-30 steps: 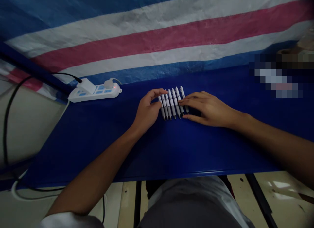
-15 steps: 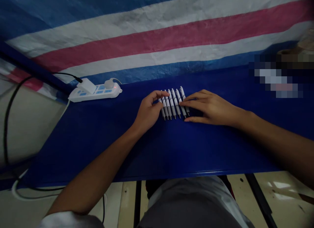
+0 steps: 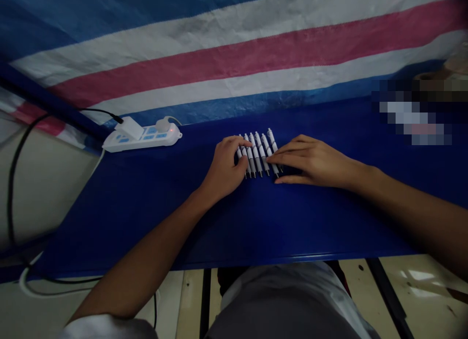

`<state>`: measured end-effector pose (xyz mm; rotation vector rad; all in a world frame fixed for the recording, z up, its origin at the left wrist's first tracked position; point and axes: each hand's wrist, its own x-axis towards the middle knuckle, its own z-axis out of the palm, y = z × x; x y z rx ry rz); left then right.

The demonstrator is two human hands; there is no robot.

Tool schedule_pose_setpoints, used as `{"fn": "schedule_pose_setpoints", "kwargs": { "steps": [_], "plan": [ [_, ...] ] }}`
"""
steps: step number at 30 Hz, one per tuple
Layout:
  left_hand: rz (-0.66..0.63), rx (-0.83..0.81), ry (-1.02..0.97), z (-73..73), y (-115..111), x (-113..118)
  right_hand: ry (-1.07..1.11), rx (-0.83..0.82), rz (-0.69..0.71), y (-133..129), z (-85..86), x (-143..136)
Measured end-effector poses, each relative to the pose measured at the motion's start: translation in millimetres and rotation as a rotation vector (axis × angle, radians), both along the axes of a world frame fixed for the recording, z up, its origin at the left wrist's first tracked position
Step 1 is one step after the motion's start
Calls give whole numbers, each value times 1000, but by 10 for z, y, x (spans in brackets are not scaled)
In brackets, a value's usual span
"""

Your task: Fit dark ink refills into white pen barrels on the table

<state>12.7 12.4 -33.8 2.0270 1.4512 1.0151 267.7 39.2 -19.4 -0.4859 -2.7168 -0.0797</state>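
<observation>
Several white retractable pens (image 3: 258, 154) with grey grips lie side by side in a row on the blue table (image 3: 234, 222), their dark tips toward me. My left hand (image 3: 228, 167) rests over the left end of the row, its thumb and forefinger apart and covering parts of the leftmost pens. From the other side, my right hand (image 3: 310, 160) reaches in with fingers stretched out and thumb apart. Its fingertips touch the rightmost pens, which stand slightly apart from the others and are partly hidden.
A white power strip (image 3: 142, 137) with plugged-in adapters sits at the back left, and cables hang off the table's left side. Behind the table hangs a striped plastic sheet (image 3: 234, 61). A blurred, pixelated patch (image 3: 413, 117) is at the far right.
My left hand has shifted slightly to the right, and its thumb now covers more of the leftmost pens. My right hand has barely moved.
</observation>
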Motion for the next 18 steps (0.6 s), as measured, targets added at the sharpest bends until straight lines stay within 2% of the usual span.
{"fn": "schedule_pose_setpoints", "kwargs": {
  "steps": [6, 12, 18],
  "plan": [
    [-67, -6, 104, -60, 10, -24, 40, 21, 10, 3, -14, -21],
    [-76, 18, 256, -76, 19, -43, 191, 1, 7, -3, -15, -29],
    [-96, 30, 291, -88, 28, -58, 347, -242, -151, -40, 1, -21]
  ]
}}
